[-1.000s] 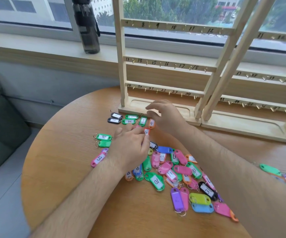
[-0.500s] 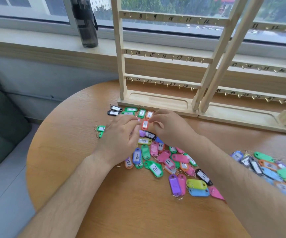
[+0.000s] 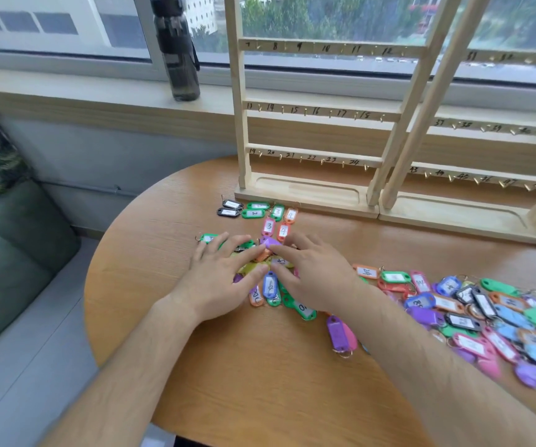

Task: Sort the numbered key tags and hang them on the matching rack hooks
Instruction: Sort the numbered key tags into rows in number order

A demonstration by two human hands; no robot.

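Here, my left hand and right hand rest side by side, fingers spread and loose, gripping nothing, on a heap of numbered key tags near the middle of the round wooden table. More tags spill toward the table's right edge. A sorted few lie by the base of the wooden hook rack at the far edge. Behind, a dark water bottle stands on the windowsill; a green sofa sits to the left.
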